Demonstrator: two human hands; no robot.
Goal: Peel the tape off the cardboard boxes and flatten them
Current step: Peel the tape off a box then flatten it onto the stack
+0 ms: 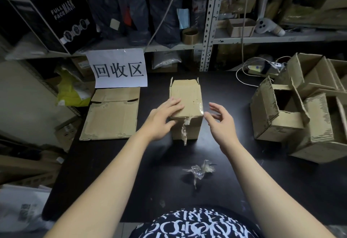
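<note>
You're mid-peel: your left hand [165,119] rests flat-fingered on the box [187,96] at the table [131,172] centre, your right hand [221,123] hovers spread at its 3 o'clock, and the loose tape [185,130] at 6 o'clock probably needs pinching next.

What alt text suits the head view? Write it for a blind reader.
A person's left hand rests on a small cardboard box on a black table, the right hand open beside it. Loose tape hangs down the box's near face, and crumpled tape lies nearer the person. Flattened cardboard lies left; open boxes are piled right.
</note>
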